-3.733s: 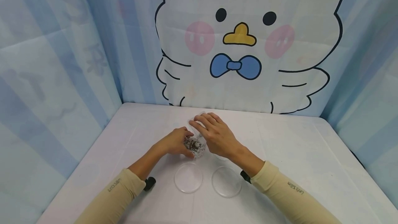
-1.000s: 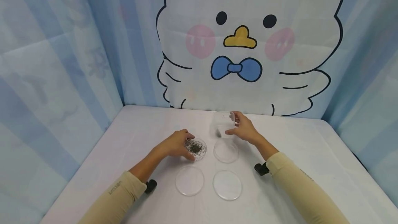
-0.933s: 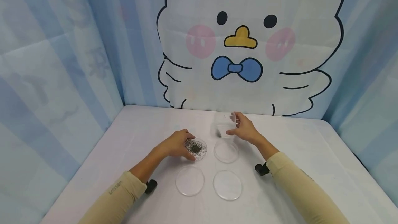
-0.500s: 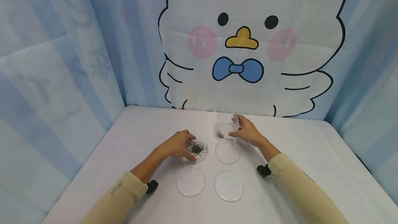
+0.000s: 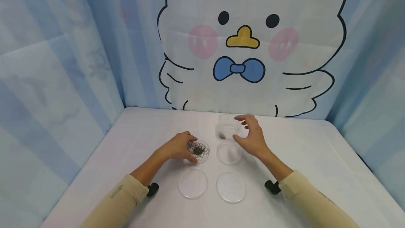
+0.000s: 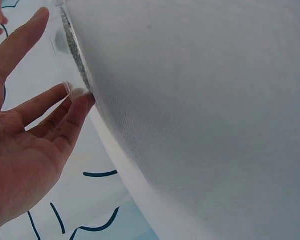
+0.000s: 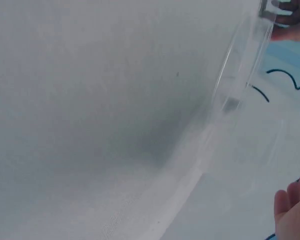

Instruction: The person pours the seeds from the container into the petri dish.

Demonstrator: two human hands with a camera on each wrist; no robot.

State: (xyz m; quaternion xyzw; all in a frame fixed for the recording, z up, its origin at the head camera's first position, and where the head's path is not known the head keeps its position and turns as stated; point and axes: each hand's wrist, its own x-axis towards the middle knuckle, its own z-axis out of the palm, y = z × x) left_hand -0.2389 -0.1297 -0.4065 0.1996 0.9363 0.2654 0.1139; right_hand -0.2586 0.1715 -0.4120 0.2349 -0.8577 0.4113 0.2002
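Note:
My left hand (image 5: pixel 178 146) holds a clear round petri dish (image 5: pixel 199 150) by its sides, thumb at the near edge and fingers at the far edge. Dark green and black bits lie scattered in the dish, thickest in the middle; from the left wrist they show as a dark band (image 6: pixel 76 47) along its side. My right hand (image 5: pixel 254 139) is spread beside a clear plastic container (image 5: pixel 227 128) at the back of the table, fingertips right by its right side. A small dark clump sits at the container's near left corner.
Right of the filled dish lies another clear dish (image 5: pixel 229 153). Two clear round lids or dishes, a left one (image 5: pixel 192 184) and a right one (image 5: pixel 231 188), lie in front on the white table (image 5: pixel 142 133). A patterned curtain (image 5: pixel 246 94) stands behind.
My right hand first worked over the filled dish, then set the clear container down behind the right dish and has now let go of it. My left hand stays at the filled dish.

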